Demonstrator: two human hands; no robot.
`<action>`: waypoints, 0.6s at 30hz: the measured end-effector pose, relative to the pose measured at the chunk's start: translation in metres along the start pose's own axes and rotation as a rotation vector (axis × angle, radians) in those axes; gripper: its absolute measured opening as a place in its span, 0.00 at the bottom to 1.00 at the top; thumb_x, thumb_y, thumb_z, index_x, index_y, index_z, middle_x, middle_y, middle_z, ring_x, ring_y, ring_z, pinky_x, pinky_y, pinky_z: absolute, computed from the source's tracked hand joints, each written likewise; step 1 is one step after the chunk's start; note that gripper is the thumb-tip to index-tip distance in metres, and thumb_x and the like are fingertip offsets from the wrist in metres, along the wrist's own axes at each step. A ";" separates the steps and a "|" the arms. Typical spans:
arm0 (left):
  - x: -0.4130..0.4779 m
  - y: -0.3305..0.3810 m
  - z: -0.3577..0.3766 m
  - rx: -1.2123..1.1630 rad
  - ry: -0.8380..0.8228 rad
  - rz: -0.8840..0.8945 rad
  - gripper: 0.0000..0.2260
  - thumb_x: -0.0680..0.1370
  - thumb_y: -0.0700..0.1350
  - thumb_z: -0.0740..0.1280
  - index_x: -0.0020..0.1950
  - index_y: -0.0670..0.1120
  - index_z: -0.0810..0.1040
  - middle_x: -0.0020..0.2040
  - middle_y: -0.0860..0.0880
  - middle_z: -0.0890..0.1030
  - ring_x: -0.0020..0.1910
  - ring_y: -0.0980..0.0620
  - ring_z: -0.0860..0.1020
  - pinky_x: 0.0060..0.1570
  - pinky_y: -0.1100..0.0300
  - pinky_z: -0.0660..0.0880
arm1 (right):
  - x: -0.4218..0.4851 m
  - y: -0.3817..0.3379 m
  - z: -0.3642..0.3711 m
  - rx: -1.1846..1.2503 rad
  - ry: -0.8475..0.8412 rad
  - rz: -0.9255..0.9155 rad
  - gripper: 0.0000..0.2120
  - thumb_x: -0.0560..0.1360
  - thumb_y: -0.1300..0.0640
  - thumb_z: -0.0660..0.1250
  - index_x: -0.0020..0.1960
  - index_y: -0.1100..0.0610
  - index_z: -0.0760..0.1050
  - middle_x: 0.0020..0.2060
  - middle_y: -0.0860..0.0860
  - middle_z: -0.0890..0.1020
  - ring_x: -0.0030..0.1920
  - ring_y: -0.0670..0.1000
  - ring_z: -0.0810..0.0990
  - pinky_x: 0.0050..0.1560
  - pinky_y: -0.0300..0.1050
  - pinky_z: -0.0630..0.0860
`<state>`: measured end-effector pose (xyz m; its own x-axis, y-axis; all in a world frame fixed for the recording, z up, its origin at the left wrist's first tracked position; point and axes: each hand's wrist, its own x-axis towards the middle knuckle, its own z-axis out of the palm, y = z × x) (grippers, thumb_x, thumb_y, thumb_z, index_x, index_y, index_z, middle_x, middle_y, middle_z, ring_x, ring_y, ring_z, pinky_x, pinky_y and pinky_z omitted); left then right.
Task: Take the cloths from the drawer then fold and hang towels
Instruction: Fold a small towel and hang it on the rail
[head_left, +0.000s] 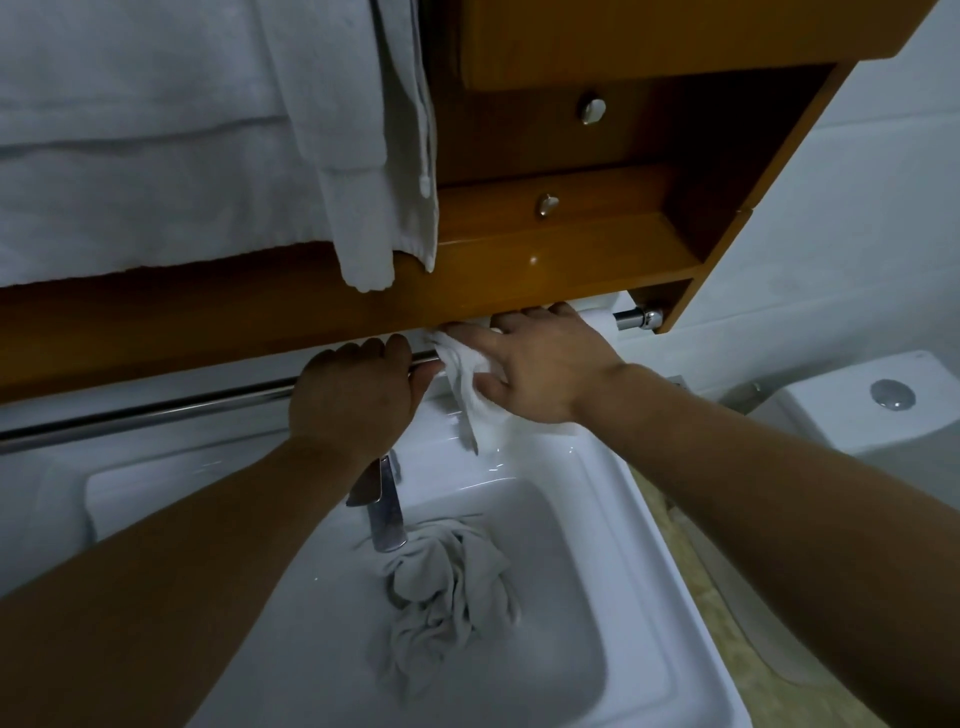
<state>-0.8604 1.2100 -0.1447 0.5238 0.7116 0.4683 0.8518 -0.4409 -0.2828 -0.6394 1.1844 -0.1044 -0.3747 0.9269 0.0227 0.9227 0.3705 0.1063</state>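
The gap between the cabinet (260, 317) underside and the chrome rail (156, 410) is narrow, blocked mid-span by the left hand (353, 389) gripping the rail and, just beside it, the right hand (545, 364) flat on a white cloth (467, 376); the rail's left stretch is bare. Below, the faucet (387, 514) stands under the left wrist and a crumpled grey cloth (447, 592) fills the basin (566, 613) centre.

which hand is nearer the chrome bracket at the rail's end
Right. The right hand sits just left of the bracket, on the white cloth; the left hand grips the rail farther left.
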 end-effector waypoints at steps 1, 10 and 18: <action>0.000 0.000 0.001 -0.004 0.003 0.003 0.23 0.82 0.58 0.53 0.37 0.43 0.73 0.25 0.46 0.70 0.25 0.50 0.60 0.29 0.61 0.57 | 0.004 0.000 -0.001 -0.002 -0.026 -0.013 0.32 0.77 0.35 0.54 0.78 0.37 0.51 0.58 0.54 0.81 0.60 0.60 0.77 0.61 0.57 0.72; -0.001 -0.001 0.008 -0.016 0.028 0.019 0.24 0.83 0.58 0.50 0.39 0.44 0.74 0.27 0.46 0.73 0.23 0.47 0.70 0.30 0.61 0.58 | 0.010 -0.022 -0.003 0.057 0.032 -0.067 0.35 0.74 0.31 0.51 0.77 0.45 0.61 0.64 0.52 0.79 0.67 0.59 0.74 0.66 0.59 0.69; -0.001 -0.002 0.008 0.007 0.073 0.021 0.22 0.82 0.58 0.55 0.37 0.45 0.72 0.26 0.47 0.72 0.22 0.48 0.69 0.30 0.60 0.57 | -0.003 -0.042 0.019 0.081 0.312 0.074 0.30 0.75 0.39 0.61 0.72 0.54 0.71 0.63 0.54 0.78 0.65 0.59 0.74 0.70 0.64 0.63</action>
<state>-0.8626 1.2148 -0.1513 0.5403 0.6600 0.5220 0.8406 -0.4517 -0.2989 -0.6748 1.1670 -0.1277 -0.3043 0.8927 0.3325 0.9480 0.3181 0.0135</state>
